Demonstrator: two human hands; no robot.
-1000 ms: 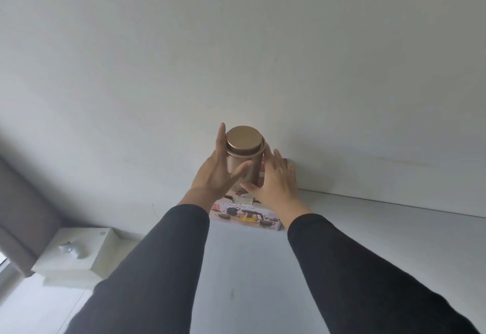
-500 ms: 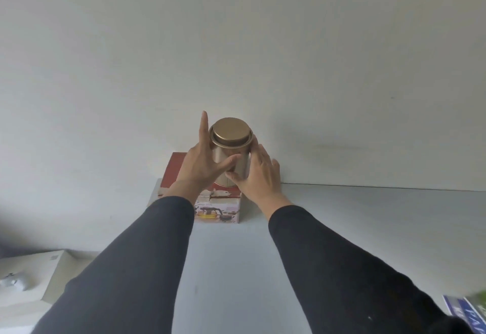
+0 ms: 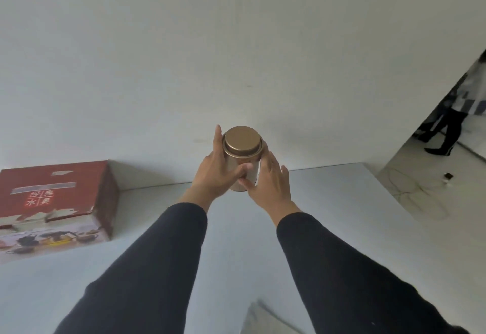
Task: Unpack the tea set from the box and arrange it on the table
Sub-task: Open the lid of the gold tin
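A round gold tea tin with a lid stands upright between my two hands, near the wall at the back of the white table. My left hand grips its left side, thumb across the front and a finger straight up beside the lid. My right hand holds the right side, thumb on the front and fingers spread. I cannot tell whether the tin's base touches the table. The red tea set box lies to the left, shut side up, with pictures of teaware on its front.
A person's legs show on the floor at the far right, past the table's right edge. Thin cables lie on the floor there. A grey flat object pokes in at the bottom between my sleeves.
Both hands carried the tin from over the red box to the right. The box now lies well left of my hands, and the room's right side has come into sight.
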